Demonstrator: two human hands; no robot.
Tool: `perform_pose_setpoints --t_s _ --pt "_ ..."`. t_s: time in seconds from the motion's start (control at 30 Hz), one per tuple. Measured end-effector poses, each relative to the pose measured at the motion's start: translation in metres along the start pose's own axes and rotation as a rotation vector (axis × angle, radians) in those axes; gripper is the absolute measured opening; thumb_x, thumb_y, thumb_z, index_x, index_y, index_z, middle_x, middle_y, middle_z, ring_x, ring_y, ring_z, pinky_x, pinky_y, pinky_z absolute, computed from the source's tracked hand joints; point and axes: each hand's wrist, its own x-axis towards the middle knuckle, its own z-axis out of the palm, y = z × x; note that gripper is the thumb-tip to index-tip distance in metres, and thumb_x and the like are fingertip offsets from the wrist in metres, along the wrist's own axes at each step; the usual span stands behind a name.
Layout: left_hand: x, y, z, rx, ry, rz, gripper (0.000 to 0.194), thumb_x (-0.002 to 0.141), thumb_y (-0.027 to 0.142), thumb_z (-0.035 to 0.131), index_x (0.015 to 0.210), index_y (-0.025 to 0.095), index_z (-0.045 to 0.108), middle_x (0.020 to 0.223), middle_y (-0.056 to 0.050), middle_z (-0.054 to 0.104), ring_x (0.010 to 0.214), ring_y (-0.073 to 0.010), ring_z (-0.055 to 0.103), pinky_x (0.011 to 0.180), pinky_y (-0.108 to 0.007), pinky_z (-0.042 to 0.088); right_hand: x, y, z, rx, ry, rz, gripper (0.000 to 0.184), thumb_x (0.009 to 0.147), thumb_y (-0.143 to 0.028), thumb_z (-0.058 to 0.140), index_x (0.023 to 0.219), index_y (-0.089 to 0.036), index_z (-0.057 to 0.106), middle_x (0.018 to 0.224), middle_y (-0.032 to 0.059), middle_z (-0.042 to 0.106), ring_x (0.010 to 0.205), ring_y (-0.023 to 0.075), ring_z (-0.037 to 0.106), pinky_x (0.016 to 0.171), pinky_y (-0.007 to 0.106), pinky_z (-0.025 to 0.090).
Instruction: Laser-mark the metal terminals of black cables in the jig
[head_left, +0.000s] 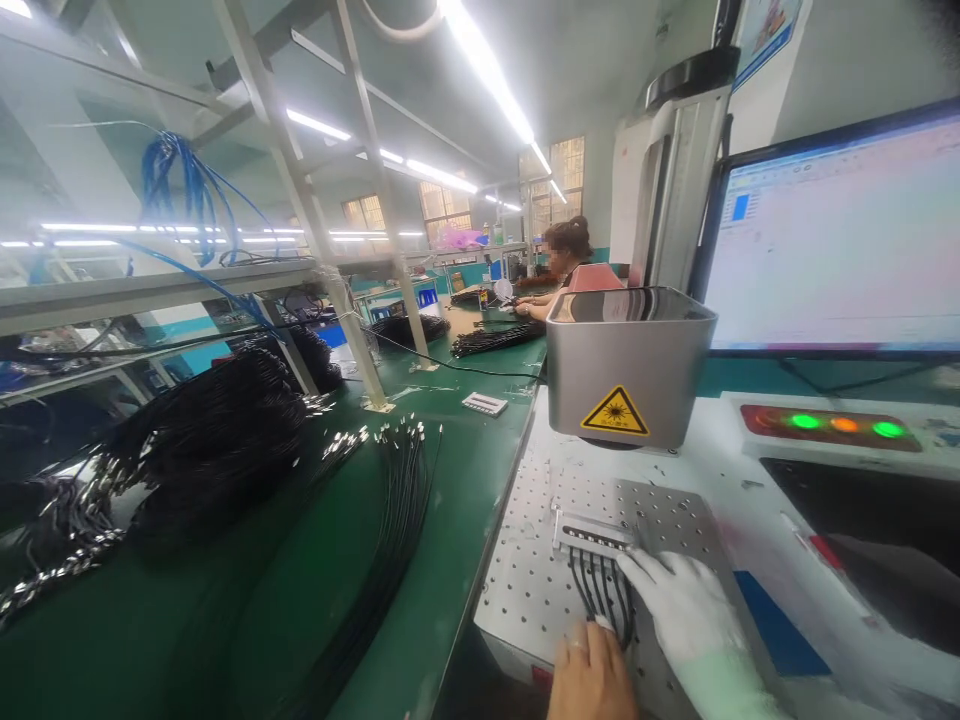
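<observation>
My bare left hand (pixel 591 672) is closed around several black cables (pixel 600 585) below a small metal fixture (pixel 589 533). The cables run up from its fingers into the fixture in a row, with their bright metal ends showing in the slot. My right hand (pixel 694 605), in a white glove, reaches in from the right. Its fingertips press together at the right end of the fixture, by the last cable. The fixture rests on a perforated metal plate (pixel 517 570) under a grey laser head (pixel 630 375) that bears a yellow warning triangle.
On the green table (pixel 465 480) lie a fanned bunch of black cables (pixel 397 500), a large cable heap (pixel 217 430) and another small slotted fixture (pixel 485 403). A monitor (pixel 840 240) and a panel with lit buttons (pixel 832 425) stand right. Another person (pixel 566 255) works farther back.
</observation>
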Motion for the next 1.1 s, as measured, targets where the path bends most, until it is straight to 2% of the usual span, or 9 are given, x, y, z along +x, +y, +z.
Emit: perform_pose_setpoints --t_s 0.17,0.33,0.43,0.5,0.63,0.73,0.83,0.93,1.1 --pt "-0.003 0.000 0.016 -0.085 -0.068 -0.025 0.030 0.084 0.012 0.051 0.111 0.009 0.065 0.090 -0.013 0.062 0.091 -0.0248 0.059 0.075 -0.035 0.051 -0.001 0.005 0.001 0.007 -0.084 -0.006 0.071 0.070 0.008 0.034 0.121 -0.032 0.062 0.123 -0.0007 0.063 0.092 0.0224 0.060 0.081 0.040 0.046" --pt "0.003 -0.002 0.029 -0.106 -0.156 -0.025 0.032 0.083 0.011 0.048 0.111 0.008 0.064 0.093 -0.015 0.062 0.093 -0.0252 0.057 0.075 -0.034 0.049 -0.003 0.006 -0.001 0.146 -0.081 0.034 0.071 0.071 0.005 0.031 0.121 -0.034 0.062 0.123 -0.0011 0.063 0.093 0.0190 0.061 0.079 0.033 0.048" --pt "0.009 -0.011 0.021 -0.103 -0.215 0.068 0.036 0.081 0.007 0.047 0.113 0.008 0.063 0.096 -0.015 0.061 0.095 -0.0240 0.056 0.076 -0.032 0.047 -0.008 0.021 -0.015 0.211 0.029 0.187 0.055 0.083 -0.006 0.032 0.121 -0.030 0.062 0.119 0.0025 0.064 0.098 0.0180 0.060 0.082 0.030 0.048" --pt "0.012 -0.019 0.014 -0.091 -0.173 0.151 0.038 0.080 0.005 0.047 0.115 0.009 0.062 0.099 -0.014 0.061 0.096 -0.0226 0.055 0.077 -0.031 0.047 -0.013 0.043 -0.029 0.153 0.066 0.359 0.043 0.088 -0.014 0.034 0.116 -0.024 0.065 0.115 0.0065 0.065 0.098 0.0190 0.060 0.084 0.030 0.047" --pt "0.015 -0.031 0.000 -0.033 -0.022 0.213 0.041 0.079 0.002 0.045 0.116 0.011 0.061 0.102 -0.012 0.063 0.100 -0.0214 0.056 0.079 -0.028 0.048 -0.026 0.096 -0.049 -0.055 -0.153 0.673 0.033 0.093 -0.024 0.036 0.105 -0.018 0.066 0.102 0.0098 0.065 0.087 0.0201 0.060 0.069 0.029 0.043" --pt "0.015 -0.027 -0.015 0.048 -0.025 0.239 0.040 0.079 0.002 0.047 0.115 0.009 0.061 0.102 -0.013 0.064 0.099 -0.0214 0.058 0.079 -0.029 0.049 -0.034 0.120 -0.044 -0.080 -0.250 0.728 0.028 0.092 -0.029 0.043 0.104 -0.014 0.064 0.094 0.0121 0.063 0.084 0.0220 0.059 0.064 0.030 0.038" --pt "0.017 -0.022 -0.024 0.102 -0.114 0.314 0.040 0.079 0.003 0.050 0.117 0.008 0.060 0.107 -0.015 0.063 0.097 -0.0215 0.059 0.081 -0.032 0.050 -0.033 0.122 -0.027 -0.086 -0.282 0.735 0.029 0.091 -0.024 0.041 0.107 -0.011 0.062 0.099 0.0168 0.059 0.089 0.0247 0.056 0.064 0.031 0.036" --pt "0.018 -0.024 -0.022 0.112 -0.144 0.346 0.042 0.079 0.002 0.049 0.121 0.006 0.057 0.111 -0.017 0.061 0.100 -0.0227 0.058 0.083 -0.033 0.050 -0.030 0.115 -0.018 -0.080 -0.271 0.743 0.035 0.093 -0.018 0.032 0.109 -0.012 0.063 0.095 0.0175 0.057 0.085 0.0241 0.055 0.063 0.032 0.034" --pt "0.016 -0.040 -0.006 0.131 -0.105 0.436 0.047 0.077 -0.004 0.043 0.120 0.007 0.058 0.111 -0.013 0.063 0.101 -0.0225 0.057 0.084 -0.032 0.049 -0.031 0.115 -0.017 -0.090 -0.184 0.823 0.041 0.096 -0.027 0.028 0.105 -0.015 0.066 0.092 0.0162 0.053 0.083 0.0232 0.052 0.063 0.032 0.031"
